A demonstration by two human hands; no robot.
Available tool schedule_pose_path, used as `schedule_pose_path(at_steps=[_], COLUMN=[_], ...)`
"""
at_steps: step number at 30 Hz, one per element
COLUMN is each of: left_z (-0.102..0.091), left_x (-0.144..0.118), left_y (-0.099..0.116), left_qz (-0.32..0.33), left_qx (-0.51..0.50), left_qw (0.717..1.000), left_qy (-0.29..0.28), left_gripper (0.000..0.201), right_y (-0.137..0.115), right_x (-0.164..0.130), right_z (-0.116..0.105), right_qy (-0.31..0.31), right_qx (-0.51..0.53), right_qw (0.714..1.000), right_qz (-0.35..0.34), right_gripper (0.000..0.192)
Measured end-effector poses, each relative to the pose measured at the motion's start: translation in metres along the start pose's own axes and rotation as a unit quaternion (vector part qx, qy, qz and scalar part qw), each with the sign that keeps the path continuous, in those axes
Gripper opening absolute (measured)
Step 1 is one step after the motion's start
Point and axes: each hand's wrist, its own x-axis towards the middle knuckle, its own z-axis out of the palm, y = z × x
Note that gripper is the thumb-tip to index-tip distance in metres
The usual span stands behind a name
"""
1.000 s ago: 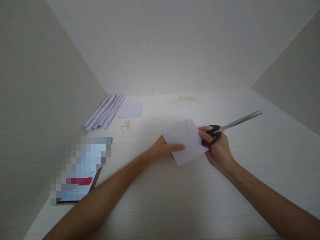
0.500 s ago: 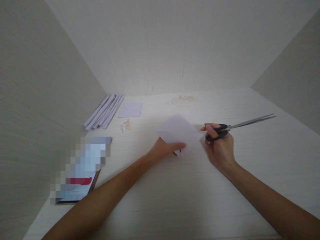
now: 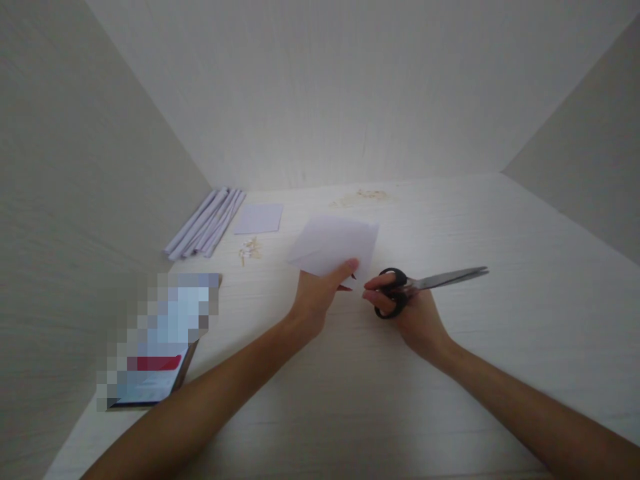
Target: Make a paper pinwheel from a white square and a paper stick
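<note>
My left hand point(image 3: 320, 293) pinches the near edge of a folded white paper sheet point(image 3: 334, 245) and holds it lifted above the pale wooden tabletop point(image 3: 350, 387). My right hand point(image 3: 410, 312) grips black-handled scissors point(image 3: 425, 283) by the loops, just right of the paper. The closed steel blades point to the right, away from the sheet. The two hands sit close together near the table's middle, with a small gap between them.
Several rolled white paper tubes point(image 3: 204, 223) lie at the back left, beside a flat square sheet point(image 3: 260, 219). A small pile of tiny pale bits point(image 3: 249, 251) rests near them. A blurred booklet point(image 3: 155, 347) lies at the left edge. Walls enclose three sides.
My left hand has lifted and turned the paper up and leftward. My right hand has let go of the sheet and moved left and nearer with the scissors, blades now closed.
</note>
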Motion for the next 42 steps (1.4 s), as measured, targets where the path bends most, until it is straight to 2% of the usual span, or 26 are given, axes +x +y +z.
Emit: schedule_pose_path(at_steps=[6,15,21,26,33,42], left_z=[0.002,0.004,0.004,0.005,0.005,0.006], left_x=[-0.002,-0.005,-0.008,-0.009,-0.010,-0.011], left_y=[-0.004,0.001,0.003,0.003,0.002,0.003], left_qz=[-0.013,0.022,0.041,0.053,0.019,0.005], left_qx=[0.029,0.100,0.113,0.116,0.090,0.095], left_qw=[0.999,0.994,0.993,0.992,0.996,0.995], left_qy=[0.014,0.023,0.002,-0.011,-0.005,-0.010], left_gripper=[0.022,0.019,0.024,0.019,0.019,0.021], right_y=[-0.007,-0.009,-0.007,-0.006,-0.004,-0.007], right_x=[0.002,0.001,0.002,0.001,0.001,0.001], right_z=[-0.001,0.001,0.000,0.000,0.000,0.002], right_qy=[-0.004,-0.003,0.021,0.021,0.021,0.024], right_qx=[-0.043,-0.038,-0.033,-0.016,-0.002,-0.001], right_qw=[0.999,0.999,0.999,0.999,0.999,0.998], right_qz=[0.005,0.027,0.018,0.028,0.038,0.051], right_gripper=[0.006,0.011,0.017,0.017,0.018,0.020])
